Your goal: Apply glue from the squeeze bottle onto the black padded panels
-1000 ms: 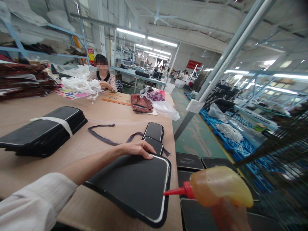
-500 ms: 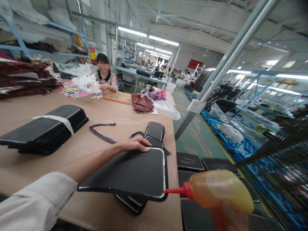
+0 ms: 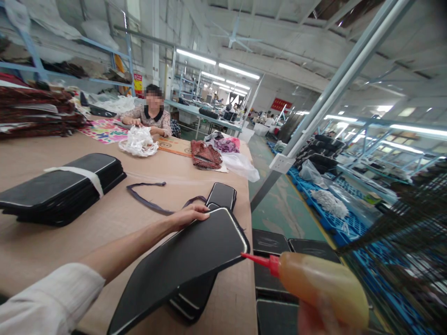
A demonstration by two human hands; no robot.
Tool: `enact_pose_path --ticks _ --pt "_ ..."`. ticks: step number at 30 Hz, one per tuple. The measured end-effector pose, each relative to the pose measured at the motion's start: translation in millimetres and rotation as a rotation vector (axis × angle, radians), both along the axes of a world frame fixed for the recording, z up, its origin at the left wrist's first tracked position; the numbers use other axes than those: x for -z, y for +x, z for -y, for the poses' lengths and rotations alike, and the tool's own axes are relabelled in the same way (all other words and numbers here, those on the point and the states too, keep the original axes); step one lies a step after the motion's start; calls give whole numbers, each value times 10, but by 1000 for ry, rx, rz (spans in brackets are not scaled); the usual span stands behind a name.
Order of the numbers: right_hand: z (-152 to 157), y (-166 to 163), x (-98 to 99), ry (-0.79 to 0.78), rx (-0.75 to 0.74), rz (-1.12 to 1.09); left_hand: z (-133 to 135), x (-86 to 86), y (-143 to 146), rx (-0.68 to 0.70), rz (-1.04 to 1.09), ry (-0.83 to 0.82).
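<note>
In the head view, one flat black panel with a pale piped edge [image 3: 188,260] is held tilted at the near right corner of the brown table [image 3: 104,218], its far edge gripped by the left hand [image 3: 188,215], whose fingers are curled over that edge. Beneath it, a small pile of similar black panels [image 3: 193,295] lies on the table. One amber squeeze bottle with a red nozzle [image 3: 321,288] is clasped by the right hand [image 3: 314,321], of which only a blurred part is seen at the lower edge; liquid fills the bottle, and the nozzle tip is just beside the panel's right corner. Two smaller black rounded pieces [image 3: 221,196] lie just beyond the left hand, with one dark strap [image 3: 150,200] curled beside them. One bundled stack of black panels tied with a white band [image 3: 63,186] sits towards the left edge. At the far edge, one seated person [image 3: 152,116] handles a heap of white plastic [image 3: 138,142]. Further black panels [image 3: 268,242] lie below the right edge.
</note>
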State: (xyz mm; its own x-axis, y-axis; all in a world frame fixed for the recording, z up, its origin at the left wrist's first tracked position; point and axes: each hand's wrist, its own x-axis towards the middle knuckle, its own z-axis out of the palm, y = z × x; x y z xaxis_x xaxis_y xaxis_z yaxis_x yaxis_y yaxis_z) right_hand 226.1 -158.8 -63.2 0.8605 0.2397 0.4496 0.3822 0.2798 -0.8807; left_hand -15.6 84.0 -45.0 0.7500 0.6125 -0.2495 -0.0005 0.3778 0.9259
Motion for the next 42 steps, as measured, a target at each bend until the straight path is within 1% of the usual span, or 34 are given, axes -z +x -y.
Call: enact_pose_path --ticks 5,7,9,12,16,20,24,26,28,31,34,36,38,42 --pt "-53 188 -53 -65 19 13 33 50 -11 -72 21 -41" --pt "-75 205 -92 -59 12 25 38 56 -28 -86 26 -61" --pt "-118 143 -132 -11 -15 30 38 64 -47 -89 35 -79" --pt "-195 -38 -175 84 -82 -21 31 85 -71 -75 42 -83" --pt "-239 -201 -187 97 -149 -112 35 109 -101 -65 44 -81" --pt "-252 -253 -237 150 -185 -283 55 109 -133 -51 34 -82" --pt "-281 -317 -320 170 -252 -328 66 99 -173 -36 18 -78" --pt "-283 -329 -303 136 -243 -317 69 96 -198 -42 12 -74" --pt "-274 -322 -239 95 -224 -297 72 96 -223 -49 16 -77" --pt "-253 -306 -123 58 -258 -271 75 98 -257 -52 14 -84" --pt "-243 -326 -87 21 -274 -246 75 103 -281 -52 4 -90" --pt "-247 -363 -129 14 -270 -243 71 111 -289 -50 2 -93" --pt "-257 -414 -211 7 -272 -235 65 128 -289 -53 -1 -99" --pt "-277 -529 -380 9 -322 -205 45 177 -277 -76 -24 -127"
